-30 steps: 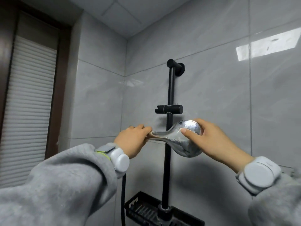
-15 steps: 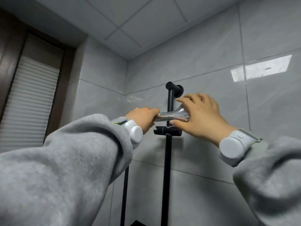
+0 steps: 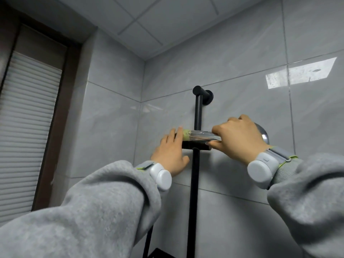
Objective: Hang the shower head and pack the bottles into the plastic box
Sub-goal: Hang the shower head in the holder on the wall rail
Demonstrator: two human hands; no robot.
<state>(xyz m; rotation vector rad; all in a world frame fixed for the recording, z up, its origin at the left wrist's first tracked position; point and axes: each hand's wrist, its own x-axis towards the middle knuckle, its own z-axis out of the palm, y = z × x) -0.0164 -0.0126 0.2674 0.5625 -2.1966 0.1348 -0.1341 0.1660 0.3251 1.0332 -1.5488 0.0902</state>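
Note:
The chrome shower head (image 3: 202,136) lies level across the black holder (image 3: 189,146) on the black wall rail (image 3: 194,192). My right hand (image 3: 238,138) grips its handle just right of the rail, and the round head shows behind that hand at the right. My left hand (image 3: 170,155) is at the holder's left end. Its fingers are stretched up against the handle's tip, not wrapped around it. No bottles or plastic box are in view.
A black hose (image 3: 148,239) hangs down left of the rail. The corner of a black wire shelf (image 3: 158,252) shows at the bottom edge. Grey tiled walls meet in a corner (image 3: 142,108). A window with a white blind (image 3: 28,127) is on the left.
Both hands raised the shower head from below the holder up onto it. My left hand let go of the handle end and now rests open against it.

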